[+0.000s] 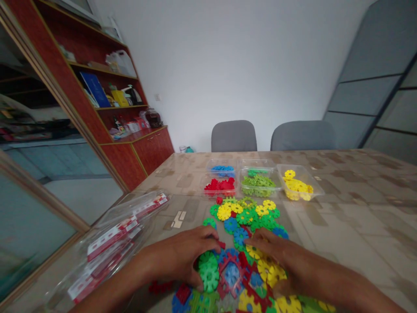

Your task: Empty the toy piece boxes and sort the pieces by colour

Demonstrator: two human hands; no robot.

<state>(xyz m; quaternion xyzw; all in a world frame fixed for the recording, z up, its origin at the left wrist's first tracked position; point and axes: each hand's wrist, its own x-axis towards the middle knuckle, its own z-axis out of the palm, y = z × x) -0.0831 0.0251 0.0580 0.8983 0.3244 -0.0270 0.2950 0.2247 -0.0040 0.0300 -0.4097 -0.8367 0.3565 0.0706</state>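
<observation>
A spread of mixed plastic pieces covers the near middle of the table, with green discs, blue discs, yellow discs and red square-edged pieces among them. My left hand curves around green notched discs at the left of the spread, thumb and fingers on either side of them. On the right, my right hand rests over yellow discs, its fingers bent and spread apart. Whether anything lies under its palm is hidden.
Clear trays hold blue pieces, red pieces, green pieces and yellow pieces. Clear plastic bags with red-and-white labels lie left. Two grey chairs stand behind the table.
</observation>
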